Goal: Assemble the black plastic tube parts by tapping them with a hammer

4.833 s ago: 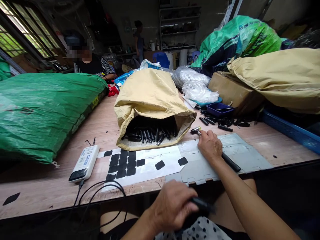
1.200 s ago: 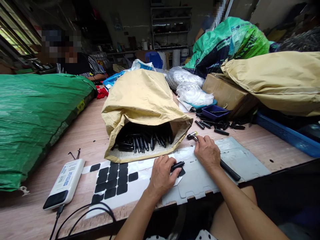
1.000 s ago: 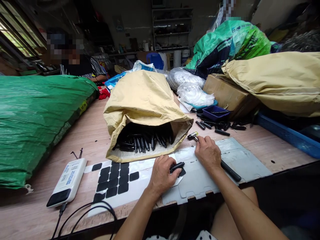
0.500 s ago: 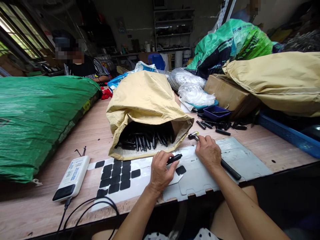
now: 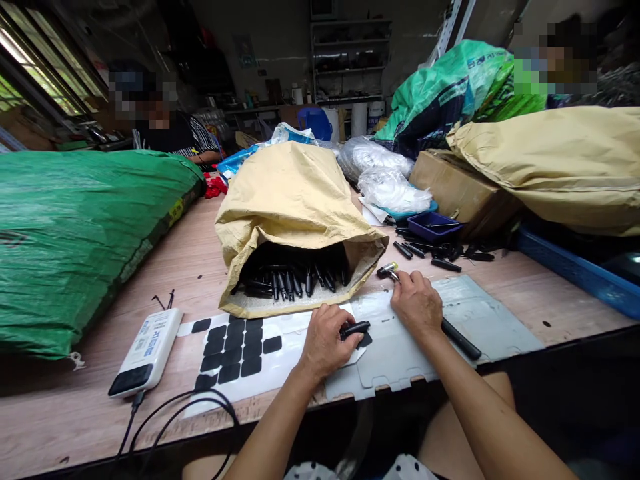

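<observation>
Between the fingers and thumb of my left hand (image 5: pixel 327 340) is a black pen-like tube (image 5: pixel 356 329), lying sideways just above the grey board (image 5: pixel 400 360). A black square pad (image 5: pixel 367 341) shows partly beneath it. My right hand (image 5: pixel 416 303) is closed around a small hammer (image 5: pixel 463 340). Its metal and yellowish head (image 5: pixel 387 269) pokes out beyond the fingers, and the black handle emerges behind the wrist. Behind my left hand, a tan sack (image 5: pixel 295 193) lies with its mouth toward me, holding several similar black tubes (image 5: pixel 285 283).
A white sheet (image 5: pixel 285 370) with black square pads lies left of the board. Further left are a white power bank (image 5: pixel 145 350) with a black cable and a green sack (image 5: pixel 85 240). Loose black parts (image 5: pixel 445 264), a purple tray (image 5: pixel 434 227) and a blue crate (image 5: pixel 575 263) sit right. Co-workers are beyond.
My left hand has shifted slightly to the right and down with the black tube, over the square pad. My right hand stays put. A person's head has come into view at the back right.
</observation>
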`<control>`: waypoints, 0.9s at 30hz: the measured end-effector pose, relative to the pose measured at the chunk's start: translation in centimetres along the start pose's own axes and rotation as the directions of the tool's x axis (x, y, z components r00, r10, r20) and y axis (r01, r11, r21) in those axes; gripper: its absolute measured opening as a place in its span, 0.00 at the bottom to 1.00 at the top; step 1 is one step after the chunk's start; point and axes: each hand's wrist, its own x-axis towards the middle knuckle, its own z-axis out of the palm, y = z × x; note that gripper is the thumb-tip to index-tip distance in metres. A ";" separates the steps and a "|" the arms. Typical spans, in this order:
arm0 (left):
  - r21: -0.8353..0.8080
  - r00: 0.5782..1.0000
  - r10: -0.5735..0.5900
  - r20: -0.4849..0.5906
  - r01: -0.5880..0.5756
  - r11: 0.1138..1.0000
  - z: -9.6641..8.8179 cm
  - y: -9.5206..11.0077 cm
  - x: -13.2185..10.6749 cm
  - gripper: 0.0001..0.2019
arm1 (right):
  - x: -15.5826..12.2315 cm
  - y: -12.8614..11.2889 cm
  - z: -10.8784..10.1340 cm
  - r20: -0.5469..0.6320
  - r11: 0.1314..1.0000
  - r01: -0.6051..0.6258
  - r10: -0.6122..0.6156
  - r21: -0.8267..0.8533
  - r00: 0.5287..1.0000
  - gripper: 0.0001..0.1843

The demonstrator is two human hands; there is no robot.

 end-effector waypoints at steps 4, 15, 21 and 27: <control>-0.013 1.000 -0.008 -0.001 0.008 1.000 -0.1 0.0 0.0 0.10 | 0.0 0.1 0.1 -0.004 1.000 0.002 -0.002 -0.009 1.000 0.17; -0.017 1.000 -0.008 -0.007 0.007 1.000 0.0 -0.2 0.0 0.10 | 0.0 0.1 0.1 0.016 1.000 -0.003 0.003 -0.004 1.000 0.18; -0.030 1.000 -0.022 -0.021 0.021 0.999 0.2 -0.7 0.0 0.09 | 0.0 0.2 0.2 -0.008 1.000 0.007 -0.007 -0.002 1.000 0.17; -0.032 0.999 -0.028 -0.015 0.027 0.999 0.2 -0.7 0.2 0.08 | 0.0 0.1 0.2 -0.006 1.000 0.002 -0.002 -0.009 1.000 0.17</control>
